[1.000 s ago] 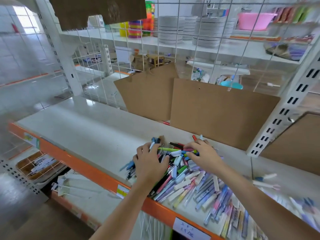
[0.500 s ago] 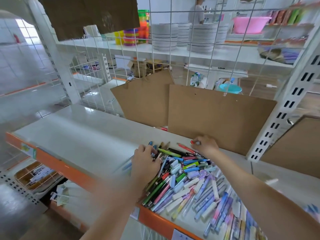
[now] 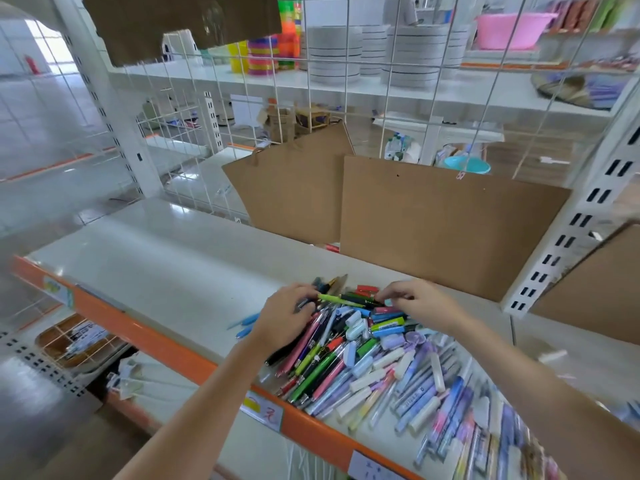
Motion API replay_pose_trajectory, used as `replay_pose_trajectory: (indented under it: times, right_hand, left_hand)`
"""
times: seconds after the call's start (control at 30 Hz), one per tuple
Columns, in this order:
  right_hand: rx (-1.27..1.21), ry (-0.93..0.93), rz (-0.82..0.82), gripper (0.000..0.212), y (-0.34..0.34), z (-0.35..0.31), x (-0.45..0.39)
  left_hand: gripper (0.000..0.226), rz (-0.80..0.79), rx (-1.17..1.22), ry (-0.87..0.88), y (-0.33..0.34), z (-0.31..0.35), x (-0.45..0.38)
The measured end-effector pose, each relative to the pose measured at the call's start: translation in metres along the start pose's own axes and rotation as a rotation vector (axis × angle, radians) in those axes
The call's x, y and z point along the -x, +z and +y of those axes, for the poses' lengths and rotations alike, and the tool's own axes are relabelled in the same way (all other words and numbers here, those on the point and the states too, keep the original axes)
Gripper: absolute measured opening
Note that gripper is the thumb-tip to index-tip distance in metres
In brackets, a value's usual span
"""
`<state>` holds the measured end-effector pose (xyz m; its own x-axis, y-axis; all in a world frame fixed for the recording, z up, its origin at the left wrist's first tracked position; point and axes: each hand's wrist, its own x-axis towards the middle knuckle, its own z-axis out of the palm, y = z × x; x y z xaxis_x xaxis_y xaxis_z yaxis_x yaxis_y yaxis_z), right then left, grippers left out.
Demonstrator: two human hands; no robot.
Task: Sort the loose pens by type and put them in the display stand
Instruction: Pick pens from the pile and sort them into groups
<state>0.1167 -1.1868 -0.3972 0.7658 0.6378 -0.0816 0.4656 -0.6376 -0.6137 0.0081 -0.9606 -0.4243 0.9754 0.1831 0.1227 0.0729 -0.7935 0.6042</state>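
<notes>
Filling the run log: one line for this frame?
phase: sorting | left hand: on pen pile | right hand: on pile's far edge | grip: unclear | shelf

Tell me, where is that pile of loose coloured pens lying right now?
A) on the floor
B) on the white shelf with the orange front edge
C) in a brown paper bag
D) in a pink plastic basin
B: the pile of loose coloured pens lies directly on the white shelf with the orange front edge, under both hands.
</notes>
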Motion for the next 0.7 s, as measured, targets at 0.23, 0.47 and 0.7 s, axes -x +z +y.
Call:
replay_pose_trajectory:
  times: [0.23,0.47,0.7]
  right_hand:
    - [0.267,-0.119,0.102,0.033,0.021,0.008,0.031]
    - [0.349,0.073,0.152,0.036,0.024,0.013,0.046]
    - [0.304,0.031,0.162,0.037,0.021,0.010,0.067]
  left_hand:
    - [0.040,0.162,-0.253,-0.093,0.007,0.002,0.042]
    - [0.056,0.056,-0.396,-0.379,0.009,0.015,0.058]
    - [0.052,0.149,-0.329,-0.362,0.034,0.042,0.069]
